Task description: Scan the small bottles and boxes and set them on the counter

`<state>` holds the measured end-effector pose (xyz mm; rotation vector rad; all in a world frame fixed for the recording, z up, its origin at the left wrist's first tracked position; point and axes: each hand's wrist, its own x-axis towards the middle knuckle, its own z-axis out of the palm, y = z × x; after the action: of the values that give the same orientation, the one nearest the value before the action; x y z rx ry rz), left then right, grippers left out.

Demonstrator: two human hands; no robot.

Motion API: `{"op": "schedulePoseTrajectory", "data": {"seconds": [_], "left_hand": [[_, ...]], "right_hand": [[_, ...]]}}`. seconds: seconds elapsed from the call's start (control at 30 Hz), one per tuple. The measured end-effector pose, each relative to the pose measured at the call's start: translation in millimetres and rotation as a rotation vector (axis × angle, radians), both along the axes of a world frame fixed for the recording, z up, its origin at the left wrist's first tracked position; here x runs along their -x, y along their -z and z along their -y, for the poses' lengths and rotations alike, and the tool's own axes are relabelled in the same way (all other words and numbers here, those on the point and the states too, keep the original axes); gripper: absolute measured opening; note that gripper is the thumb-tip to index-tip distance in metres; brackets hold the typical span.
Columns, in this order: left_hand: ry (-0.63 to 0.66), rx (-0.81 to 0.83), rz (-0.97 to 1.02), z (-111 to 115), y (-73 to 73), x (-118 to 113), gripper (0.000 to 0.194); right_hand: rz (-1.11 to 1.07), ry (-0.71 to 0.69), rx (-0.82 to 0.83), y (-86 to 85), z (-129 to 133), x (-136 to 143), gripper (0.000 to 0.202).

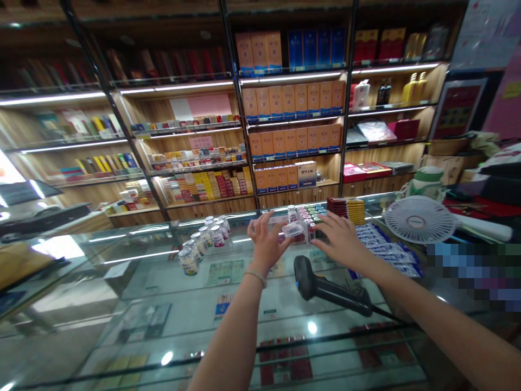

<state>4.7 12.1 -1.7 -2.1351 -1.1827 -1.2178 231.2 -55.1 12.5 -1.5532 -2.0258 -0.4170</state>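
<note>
Both hands reach over the glass counter (240, 282). My left hand (266, 241) has its fingers spread and curved beside a small clear container (293, 228); whether it touches the container is hard to tell. My right hand (336, 236) stands open, fingers apart, at the right side of a group of small coloured packs (312, 213). A white-capped small bottle (291, 213) stands just behind the clear container. Left of my hands, several small white-capped bottles (199, 243) stand in rows. A black barcode scanner (329, 290) lies nearer, below my right hand.
Stacked red and yellow packs (345, 210) and blue-white sachets (385, 250) lie right of my hands. Further right are a white fan (421, 220) and a green-white jug (426, 183). Shelves with orange boxes (293, 103) line the back wall. The scanner's cable runs right, under my right forearm.
</note>
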Motion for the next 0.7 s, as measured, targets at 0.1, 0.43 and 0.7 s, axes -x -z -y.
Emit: {"op": "schedulePoseTrajectory", "data": {"seconds": [0.1,0.43,0.7], "left_hand": [[-0.01,-0.002,-0.001,0.3,-0.6,-0.1,0.041],[-0.009,-0.038,-0.005,-2.9,2.9,-1.6,0.035],[-0.015,-0.011,-0.037,2.7,-2.5,-9.9,0.036]], "right_hand": [[-0.005,0.015,-0.125,0.5,-30.9,-8.4,0.043],[-0.007,-0.107,-0.168,13.1,-68.4,-2.4,0.029],[-0.088,-0.141,-0.156,12.8,-56.2,-11.2,0.032]]}}
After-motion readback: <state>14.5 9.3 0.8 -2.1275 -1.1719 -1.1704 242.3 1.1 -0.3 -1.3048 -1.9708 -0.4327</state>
